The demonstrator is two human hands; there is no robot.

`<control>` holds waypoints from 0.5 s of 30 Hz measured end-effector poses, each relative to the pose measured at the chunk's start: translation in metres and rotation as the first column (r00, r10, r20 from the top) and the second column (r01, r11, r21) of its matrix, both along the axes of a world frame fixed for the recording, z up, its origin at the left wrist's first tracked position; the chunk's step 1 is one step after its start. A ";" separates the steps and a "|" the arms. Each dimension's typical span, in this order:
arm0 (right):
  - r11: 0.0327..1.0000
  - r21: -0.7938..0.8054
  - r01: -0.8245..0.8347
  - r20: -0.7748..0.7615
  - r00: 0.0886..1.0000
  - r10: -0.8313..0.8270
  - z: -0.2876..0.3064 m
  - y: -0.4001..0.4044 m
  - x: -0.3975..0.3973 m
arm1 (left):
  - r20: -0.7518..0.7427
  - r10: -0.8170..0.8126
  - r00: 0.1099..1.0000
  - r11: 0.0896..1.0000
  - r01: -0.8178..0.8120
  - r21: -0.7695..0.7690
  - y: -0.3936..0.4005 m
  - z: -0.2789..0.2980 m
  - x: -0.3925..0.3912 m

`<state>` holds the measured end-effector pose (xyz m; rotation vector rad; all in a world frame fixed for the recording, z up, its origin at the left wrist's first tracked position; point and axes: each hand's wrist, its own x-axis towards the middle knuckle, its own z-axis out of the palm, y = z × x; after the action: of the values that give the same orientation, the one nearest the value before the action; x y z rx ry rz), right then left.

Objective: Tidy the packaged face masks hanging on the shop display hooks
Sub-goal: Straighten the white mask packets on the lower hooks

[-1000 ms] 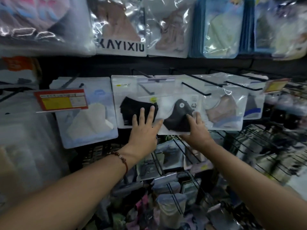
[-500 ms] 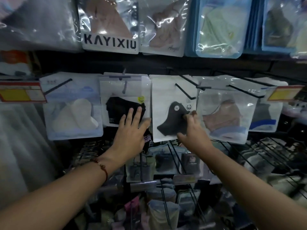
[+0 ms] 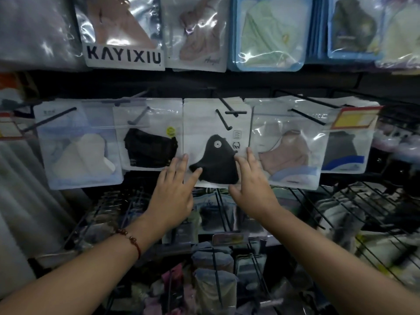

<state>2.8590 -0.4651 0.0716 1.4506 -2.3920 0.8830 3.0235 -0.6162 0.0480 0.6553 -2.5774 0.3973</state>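
A row of packaged face masks hangs on black display hooks. In the middle hangs a white pack with a black valved mask (image 3: pixel 216 137). My left hand (image 3: pixel 175 187) lies with straight fingers on its lower left edge, fingertips touching the pack. My right hand (image 3: pixel 250 183) lies flat against its lower right edge. Left of it hangs a clear pack with a black mask (image 3: pixel 150 142), then a white mask pack (image 3: pixel 79 146). To the right hangs a pink mask pack (image 3: pixel 286 146) and a dark mask pack (image 3: pixel 345 151).
An upper row holds more packs, one marked KAYIXIU (image 3: pixel 123 35) and blue-edged ones (image 3: pixel 266 35). Black wire hooks (image 3: pixel 229 105) stick out toward me. A red and yellow price tag (image 3: pixel 354 118) hangs right. Lower wire racks (image 3: pixel 354 212) hold more goods.
My left hand has moved right from the clear black-mask pack to the left edge of the white pack. My right hand has slid to its right edge. The white pack now hangs straighter.
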 end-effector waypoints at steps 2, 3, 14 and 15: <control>1.000 0.008 0.006 -0.009 1.000 -0.005 0.000 0.008 0.000 | 0.001 -0.009 1.000 1.000 0.009 0.008 0.004 0.003 -0.002; 1.000 0.021 0.013 -0.013 1.000 -0.013 0.000 0.011 -0.001 | 0.000 -0.012 1.000 1.000 0.012 0.011 0.006 0.005 -0.003; 0.940 0.283 0.193 -0.042 0.981 -0.189 0.012 0.067 -0.009 | 0.172 -0.123 0.977 0.989 0.105 0.106 0.047 0.030 -0.031; 0.925 0.316 0.213 -0.059 0.977 -0.205 0.015 0.071 -0.010 | 0.194 -0.130 0.972 0.987 0.107 0.123 0.050 0.034 -0.035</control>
<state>2.8491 -0.3937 0.0867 1.2578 -2.7032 0.4378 2.9887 -0.5659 0.0816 0.5185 -2.8325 0.2944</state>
